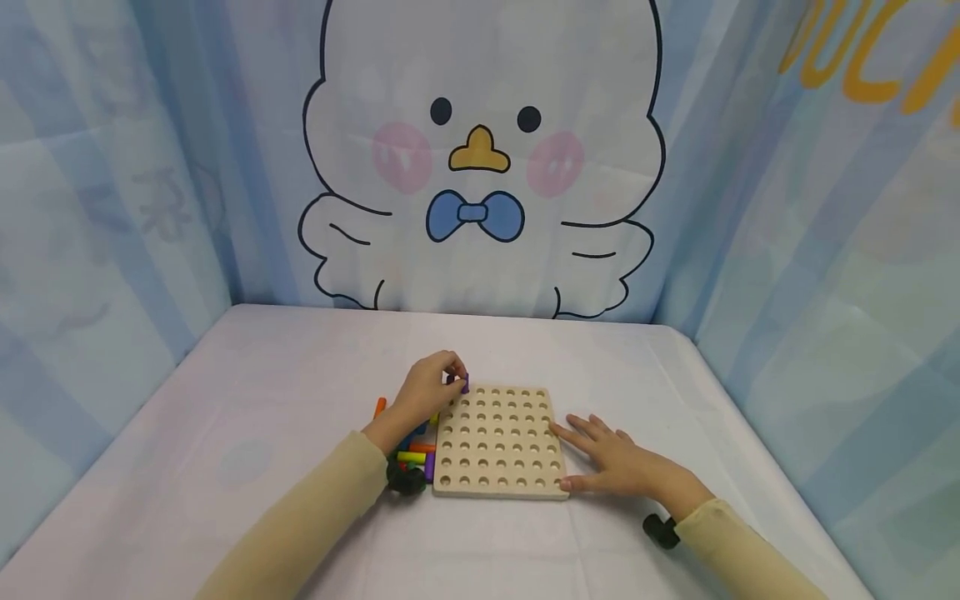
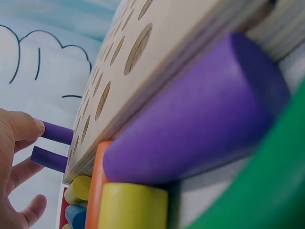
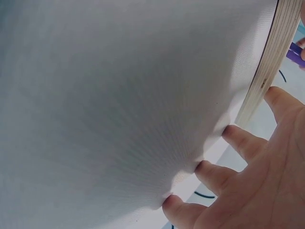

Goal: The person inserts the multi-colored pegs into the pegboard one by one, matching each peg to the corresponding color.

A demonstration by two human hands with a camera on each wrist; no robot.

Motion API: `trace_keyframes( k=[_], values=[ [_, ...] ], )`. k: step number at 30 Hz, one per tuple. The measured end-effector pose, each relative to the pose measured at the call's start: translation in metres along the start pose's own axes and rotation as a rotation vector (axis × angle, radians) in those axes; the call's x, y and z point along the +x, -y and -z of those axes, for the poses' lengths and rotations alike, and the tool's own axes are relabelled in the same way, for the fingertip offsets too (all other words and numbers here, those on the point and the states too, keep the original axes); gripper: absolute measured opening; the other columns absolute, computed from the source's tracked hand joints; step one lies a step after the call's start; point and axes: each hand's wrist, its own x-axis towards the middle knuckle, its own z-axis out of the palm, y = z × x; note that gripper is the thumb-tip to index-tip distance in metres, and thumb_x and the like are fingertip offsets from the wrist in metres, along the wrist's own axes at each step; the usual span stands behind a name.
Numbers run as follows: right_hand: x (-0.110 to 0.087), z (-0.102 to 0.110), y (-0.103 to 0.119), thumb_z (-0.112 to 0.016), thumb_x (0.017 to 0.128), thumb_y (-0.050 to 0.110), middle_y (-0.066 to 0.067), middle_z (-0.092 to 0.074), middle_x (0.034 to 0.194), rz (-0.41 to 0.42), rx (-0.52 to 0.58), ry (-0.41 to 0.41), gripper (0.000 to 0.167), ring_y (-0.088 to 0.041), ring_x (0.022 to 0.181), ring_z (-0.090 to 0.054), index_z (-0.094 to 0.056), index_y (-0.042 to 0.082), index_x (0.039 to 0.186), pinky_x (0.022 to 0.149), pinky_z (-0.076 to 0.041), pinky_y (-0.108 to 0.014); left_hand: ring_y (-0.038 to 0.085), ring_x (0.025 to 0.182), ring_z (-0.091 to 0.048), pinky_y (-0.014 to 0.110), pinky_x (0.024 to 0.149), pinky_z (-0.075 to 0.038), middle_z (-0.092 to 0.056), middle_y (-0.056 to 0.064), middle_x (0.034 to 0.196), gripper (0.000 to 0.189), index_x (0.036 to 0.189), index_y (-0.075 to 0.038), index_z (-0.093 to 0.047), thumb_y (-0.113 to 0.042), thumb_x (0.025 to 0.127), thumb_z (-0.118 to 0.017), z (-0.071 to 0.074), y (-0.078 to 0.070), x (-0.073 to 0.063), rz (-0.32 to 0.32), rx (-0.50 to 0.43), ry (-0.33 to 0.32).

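A square wooden pegboard [image 1: 501, 495] with rows of round holes lies flat on the table. At its far left corner my left hand [image 1: 426, 390] pinches a purple peg [image 2: 58, 133] between thumb and fingers, the peg's lower end at the board. Beside it another purple peg [image 2: 49, 159] stands in the board. My right hand [image 1: 621, 465] lies spread at the board's right side. Its thumb touches the near right corner and its index fingertip the right edge. The other fingertips [image 3: 174, 205] rest on the cloth.
Loose coloured pegs lie along the board's left edge, among them an orange peg [image 1: 380, 407], a yellow peg [image 1: 411, 457] and a purple peg [image 1: 430, 467]. My left forearm partly covers them. A white cloth [image 1: 300, 350] covers the table, with printed curtains [image 1: 480, 267] around it.
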Motion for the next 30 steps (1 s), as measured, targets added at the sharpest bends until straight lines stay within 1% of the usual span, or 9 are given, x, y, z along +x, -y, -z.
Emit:
trace_keyframes(
  k=[3,5,8,12,20,24,30],
  values=[
    [0.0002,-0.0007,0.0007,-0.063,0.091,0.069,-0.018,-0.020,0.171,-0.001,-0.002,0.003,0.090,-0.054,0.155,-0.011,-0.027,0.029,0.164,0.113,-0.013,-0.081,0.022,0.096,-0.064,0.038,0.083,-0.051,-0.070,0.002,0.104,0.010,0.094,-0.017,-0.065,-0.013,0.095,-0.074,-0.0002,-0.0007,-0.0019,0.016,-0.009,0.003],
    [0.0000,-0.0009,0.0012,-0.063,0.091,0.068,-0.018,-0.020,0.171,-0.003,-0.001,0.004,0.090,-0.054,0.155,-0.011,-0.028,0.029,0.164,0.113,-0.012,-0.081,0.021,0.094,-0.064,0.037,0.082,-0.051,-0.070,0.002,0.102,0.010,0.094,-0.017,-0.065,-0.013,0.095,-0.074,-0.0010,-0.0008,-0.0027,0.015,-0.012,0.002],
    [-0.0001,-0.0013,0.0011,-0.063,0.091,0.069,-0.018,-0.020,0.171,-0.004,-0.002,0.004,0.090,-0.054,0.155,-0.011,-0.028,0.029,0.164,0.114,-0.013,-0.080,0.020,0.092,-0.064,0.036,0.080,-0.051,-0.069,0.001,0.099,0.012,0.093,-0.016,-0.064,-0.013,0.094,-0.076,-0.0025,-0.0008,-0.0029,0.000,-0.019,-0.008],
    [-0.0008,-0.0016,0.0008,-0.062,0.091,0.070,-0.018,-0.021,0.170,0.005,-0.005,-0.001,0.090,-0.054,0.155,-0.012,-0.028,0.029,0.164,0.113,-0.013,-0.081,0.022,0.092,-0.065,0.037,0.080,-0.052,-0.067,0.003,0.098,0.013,0.093,-0.014,-0.062,-0.010,0.094,-0.075,-0.0039,-0.0008,-0.0023,-0.025,-0.031,-0.014],
    [-0.0012,-0.0006,-0.0005,-0.062,0.091,0.070,-0.018,-0.020,0.171,0.009,-0.012,-0.002,0.091,-0.054,0.155,-0.012,-0.027,0.029,0.164,0.113,-0.013,-0.081,0.027,0.090,-0.063,0.039,0.080,-0.051,-0.065,0.007,0.099,0.013,0.104,-0.011,-0.061,-0.009,0.096,-0.071,-0.0036,-0.0008,0.0005,-0.046,-0.033,0.034],
    [-0.0009,-0.0005,-0.0009,-0.061,0.091,0.071,-0.017,-0.019,0.171,0.006,-0.015,0.001,0.091,-0.054,0.155,-0.012,-0.027,0.030,0.164,0.113,-0.013,-0.081,0.024,0.087,-0.061,0.038,0.078,-0.050,-0.064,0.007,0.098,0.012,0.106,-0.011,-0.061,-0.011,0.098,-0.069,-0.0032,-0.0007,0.0010,-0.039,-0.014,0.047],
    [-0.0007,-0.0004,-0.0010,-0.060,0.092,0.071,-0.017,-0.020,0.171,0.003,-0.020,-0.002,0.090,-0.053,0.155,-0.012,-0.027,0.029,0.164,0.113,-0.014,-0.080,0.016,0.087,-0.060,0.035,0.079,-0.051,-0.066,0.002,0.100,0.010,0.103,-0.014,-0.061,-0.012,0.099,-0.069,-0.0034,-0.0026,0.0014,-0.038,0.014,0.022]
  ],
)
